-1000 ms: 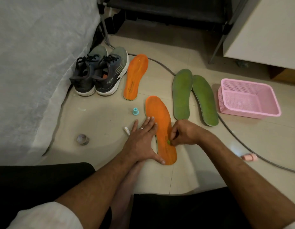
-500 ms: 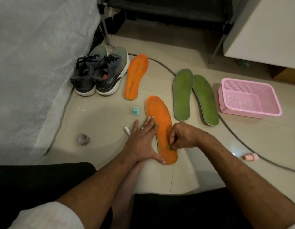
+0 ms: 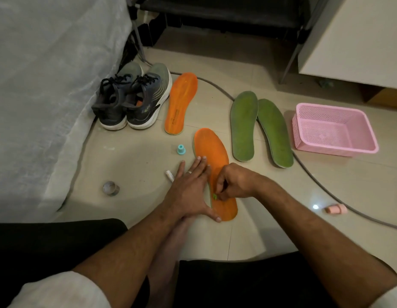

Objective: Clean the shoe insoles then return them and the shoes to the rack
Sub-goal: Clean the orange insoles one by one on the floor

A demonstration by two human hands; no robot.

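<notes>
The right hand [image 3: 234, 184], pinching a small green piece [image 3: 214, 196], has slid toward the heel of the orange insole [image 3: 212, 150]; the flat left hand [image 3: 188, 192] still presses beside it. Scrubbing continues.

Pressing flat on the near orange insole [image 3: 213, 165] with the left hand [image 3: 188, 192], fingers spread. Pinching a small green piece [image 3: 214, 196] against that insole with the right hand [image 3: 234, 183]. Lying farther off: a second orange insole [image 3: 181, 103] beside the grey sneakers [image 3: 131, 98], two green insoles [image 3: 259, 127], a pink basket [image 3: 333, 130] at right.
</notes>
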